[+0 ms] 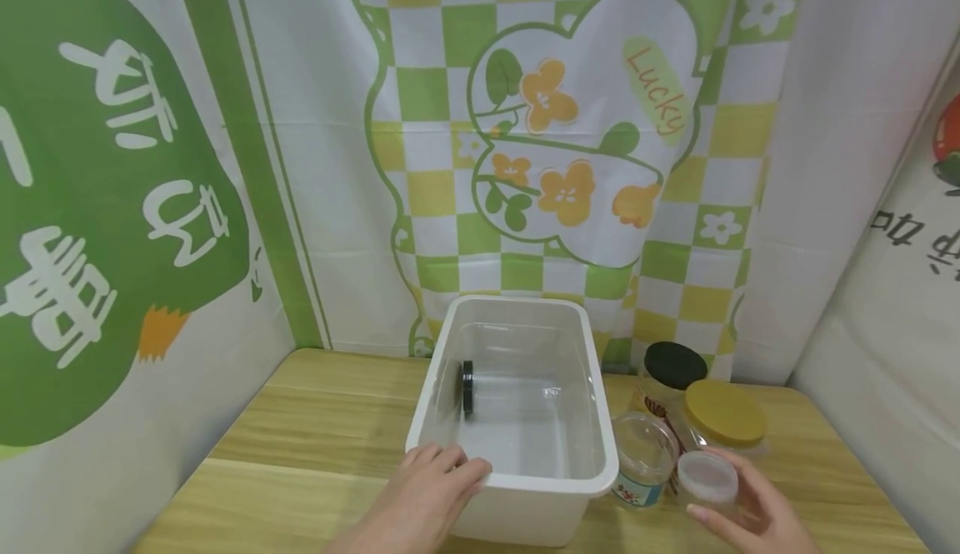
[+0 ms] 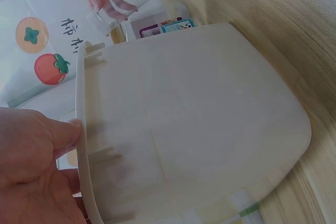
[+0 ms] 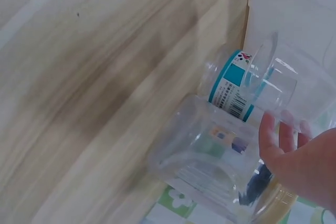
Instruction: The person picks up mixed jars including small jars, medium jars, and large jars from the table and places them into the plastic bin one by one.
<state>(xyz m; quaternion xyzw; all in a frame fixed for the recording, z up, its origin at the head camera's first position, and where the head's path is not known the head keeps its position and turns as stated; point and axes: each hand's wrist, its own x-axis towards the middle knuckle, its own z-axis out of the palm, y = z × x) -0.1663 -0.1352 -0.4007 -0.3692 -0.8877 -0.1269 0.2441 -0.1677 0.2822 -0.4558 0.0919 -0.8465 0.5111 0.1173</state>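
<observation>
A white plastic bin point(image 1: 540, 485) stands on the table, and my left hand point(image 1: 431, 491) grips its near rim, fingers over the edge and thumb outside. Inside the bin, against its left wall, lies a jar with a black lid point(image 1: 468, 387); its clear body is hard to make out. To the right of the bin, my right hand point(image 1: 765, 508) holds a clear plastic jar point(image 1: 707, 477), seen from its pale round top, between thumb and fingers. Just beside it is a clear jar with a blue label point(image 1: 639, 491), also visible in the right wrist view.
Behind the held jar stand a wide jar with a yellow lid point(image 1: 726, 412) and a clear jar with a black lid point(image 1: 675, 365). A wood-grain table point(image 1: 300, 462) lies beneath everything. Printed cloth point(image 1: 330, 162) hangs at the back and both sides.
</observation>
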